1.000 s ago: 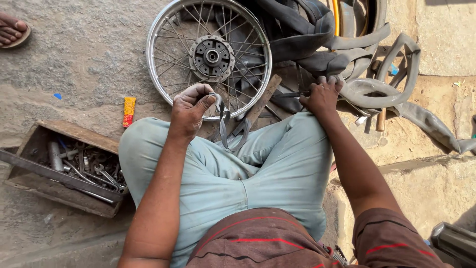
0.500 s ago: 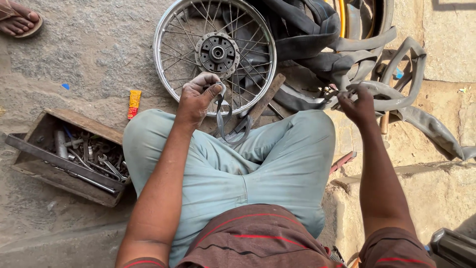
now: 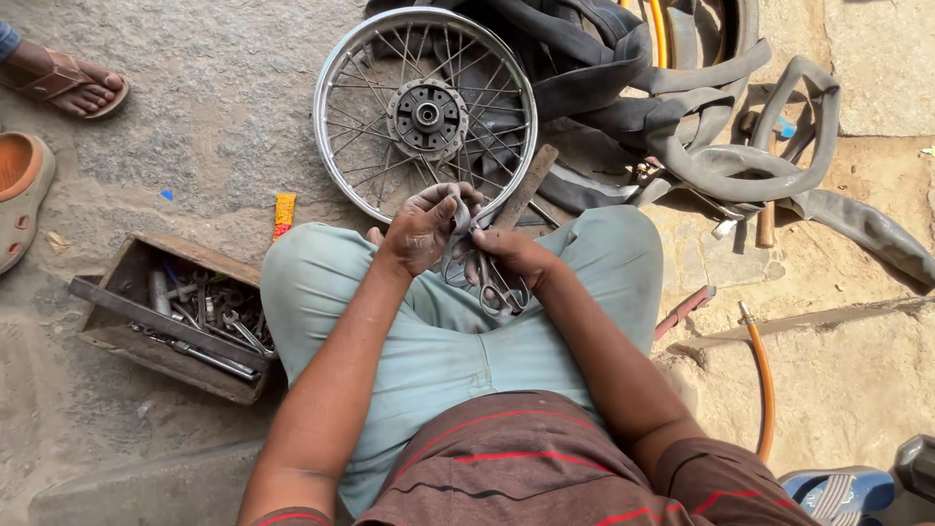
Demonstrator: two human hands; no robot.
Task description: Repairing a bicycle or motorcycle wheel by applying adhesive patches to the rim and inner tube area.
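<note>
My left hand [image 3: 424, 229] pinches a small dark piece of rubber [image 3: 456, 245] above my knees. Touching it from the right, my right hand [image 3: 514, 255] grips a pair of metal scissors [image 3: 499, 288] whose handles hang down over my light green trousers. Both hands meet just in front of a spoked wheel rim [image 3: 426, 112] that lies flat on the ground. A flat wooden stick [image 3: 527, 185] leans by the rim, right behind my right hand.
A wooden box of spanners and tools [image 3: 175, 317] sits at my left. Black inner tubes [image 3: 740, 146] are heaped at the upper right, with an orange hose [image 3: 765, 375] below them. A small yellow tube [image 3: 283, 212] lies near the rim. Another person's sandalled foot [image 3: 68, 83] is top left.
My right hand came back from the inner tubes on the right to the middle and now holds scissors. My left hand stayed near the rim with the rubber piece.
</note>
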